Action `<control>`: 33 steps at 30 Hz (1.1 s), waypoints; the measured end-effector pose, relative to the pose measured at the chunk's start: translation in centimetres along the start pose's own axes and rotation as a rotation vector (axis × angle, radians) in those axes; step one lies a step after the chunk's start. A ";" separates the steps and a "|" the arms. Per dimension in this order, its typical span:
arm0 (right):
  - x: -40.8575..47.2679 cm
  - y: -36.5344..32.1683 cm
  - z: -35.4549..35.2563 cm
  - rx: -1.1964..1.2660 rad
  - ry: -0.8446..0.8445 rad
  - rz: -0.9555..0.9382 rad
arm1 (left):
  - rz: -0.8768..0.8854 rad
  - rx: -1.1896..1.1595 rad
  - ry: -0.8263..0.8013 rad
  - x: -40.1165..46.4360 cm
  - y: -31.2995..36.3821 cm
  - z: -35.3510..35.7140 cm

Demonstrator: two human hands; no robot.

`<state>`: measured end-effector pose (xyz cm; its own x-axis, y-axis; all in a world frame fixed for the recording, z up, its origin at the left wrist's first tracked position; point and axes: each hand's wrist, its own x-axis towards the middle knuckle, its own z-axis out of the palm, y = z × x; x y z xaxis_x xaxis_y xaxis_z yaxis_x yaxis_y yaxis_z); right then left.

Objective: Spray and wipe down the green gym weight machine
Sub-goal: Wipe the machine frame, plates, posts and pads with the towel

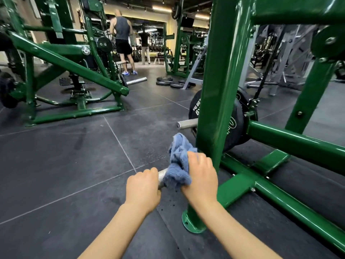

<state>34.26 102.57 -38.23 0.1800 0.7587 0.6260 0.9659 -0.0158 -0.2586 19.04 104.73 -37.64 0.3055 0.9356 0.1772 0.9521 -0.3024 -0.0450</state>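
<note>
Both hands grip: left hand (142, 188) metal peg (162, 178), right hand (201, 176) blue cloth (179, 165).

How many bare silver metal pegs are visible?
3: one silver metal peg gripped by both hands, one beside the black weight plate, one on the far machine. Others may be hidden.

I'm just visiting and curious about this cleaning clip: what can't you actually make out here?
All in the head view:
- Silver metal bar: mostly hidden by the left hand and the blue cloth in the right hand.
- Spray bottle: none in view.
- Black weight plate: partly behind the green upright post; its lettering is upside down and cut off.
- Distant people: too blurred for detail.
</note>
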 end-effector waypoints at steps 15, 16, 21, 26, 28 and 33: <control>0.1 5.6 -0.1 -0.274 0.125 -0.428 | 0.024 0.016 -0.168 3.9 5.6 -0.9; 1.1 5.4 -1.1 -0.262 0.112 -0.435 | 0.016 0.019 -0.170 4.2 5.7 -1.0; 10.1 2.1 -10.0 -0.259 0.369 -0.581 | -0.019 -0.221 -0.070 5.8 6.4 -2.8; 18.0 0.8 -14.8 -0.286 0.512 -0.652 | -0.033 -0.579 0.108 9.8 8.9 -8.7; 17.0 2.3 -12.7 -0.304 0.506 -0.701 | 0.009 -0.504 0.139 9.8 9.8 -8.9; 7.8 8.5 -6.5 -0.276 0.373 -0.811 | 0.251 -0.306 -0.120 7.6 8.4 -3.6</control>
<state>45.03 104.11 -30.78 -0.5666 0.3485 0.7467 0.8240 0.2371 0.5146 29.31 108.62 -33.13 0.5439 0.8353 0.0809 0.8063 -0.5469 0.2255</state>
